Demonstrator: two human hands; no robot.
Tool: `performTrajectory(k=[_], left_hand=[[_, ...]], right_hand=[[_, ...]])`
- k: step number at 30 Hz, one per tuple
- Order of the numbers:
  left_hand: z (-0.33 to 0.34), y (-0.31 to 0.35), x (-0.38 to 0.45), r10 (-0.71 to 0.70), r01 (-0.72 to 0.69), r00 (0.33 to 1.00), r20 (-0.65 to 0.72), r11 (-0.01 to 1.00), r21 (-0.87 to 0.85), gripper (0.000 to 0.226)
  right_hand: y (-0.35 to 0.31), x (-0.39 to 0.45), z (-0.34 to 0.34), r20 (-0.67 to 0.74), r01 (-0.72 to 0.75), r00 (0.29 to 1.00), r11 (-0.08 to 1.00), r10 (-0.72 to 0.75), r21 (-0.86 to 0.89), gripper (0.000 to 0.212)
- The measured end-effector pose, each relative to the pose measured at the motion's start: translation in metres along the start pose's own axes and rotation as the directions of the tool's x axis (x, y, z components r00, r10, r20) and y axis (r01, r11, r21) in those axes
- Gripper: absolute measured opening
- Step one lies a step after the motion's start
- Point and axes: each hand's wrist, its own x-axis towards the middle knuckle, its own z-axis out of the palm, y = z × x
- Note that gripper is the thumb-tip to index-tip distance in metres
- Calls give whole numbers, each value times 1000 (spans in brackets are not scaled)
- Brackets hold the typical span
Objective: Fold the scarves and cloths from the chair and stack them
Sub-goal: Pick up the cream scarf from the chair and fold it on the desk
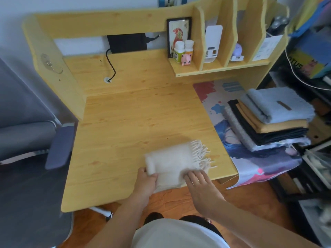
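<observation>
**Cream scarf: final fold under way at the desk's front edge**

The cream scarf [172, 163] is lying folded near the front edge of the desk [125, 122], fringe pointing right. The left hand [146, 179] is pinching its left corner; the right hand [197, 178] is pressing flat, fingers extended. Advised: square the edges, tuck the fringe, then lift onto the stack [272, 120], sitting well apart at right.

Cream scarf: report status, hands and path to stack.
Left hand grips folded cream scarf. Right hand flat on it. Stack at right, path clear.
</observation>
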Motion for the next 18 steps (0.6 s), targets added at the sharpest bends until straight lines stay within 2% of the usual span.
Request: performTrajectory(k=[2, 3, 5, 6, 7, 9, 11, 14, 17, 18], left_hand=[[3, 2, -3, -2, 2, 1000, 13, 999, -36, 36], [5, 4, -4, 1, 1, 1000, 25, 997, -75, 40], [8, 11, -11, -2, 6, 999, 35, 992, -129, 46], [10, 14, -16, 6, -2, 999, 31, 991, -137, 49], [11, 16, -19, 24, -21, 1000, 19, 990, -142, 51], [12, 21, -21, 45, -44, 999, 6, 990, -135, 53], [17, 28, -22, 32, -34, 999, -13, 981, -189, 50], [30, 40, -23, -92, 71, 995, -45, 933, -352, 44], [39, 69, -35, -141, 104, 989, -54, 896, -433, 40], [40, 83, -40, -141, 107, 989, -46, 892, -440, 35]], right_hand=[[0, -3, -12, 63, 16, 998, 1000, -16, -7, 71], [0, 1, -24, 38, 14, 999, 999, -15, 36, 61], [0, 13, -48, -147, -12, 988, 981, 42, 195, 46], [2, 20, -53, -234, 10, 970, 959, 59, 282, 55], [2, 26, -50, -239, 36, 970, 935, 52, 352, 74], [1, 31, -33, -120, 59, 993, 928, -16, 368, 112], [-5, 35, -7, -61, 21, 998, 950, -2, 310, 125], [-14, 38, 4, -79, -86, 988, 900, 132, 427, 115], [-7, 33, 5, -250, -26, 948, 830, 198, 557, 95], [0, 28, 2, -289, -15, 923, 776, 253, 630, 87]])
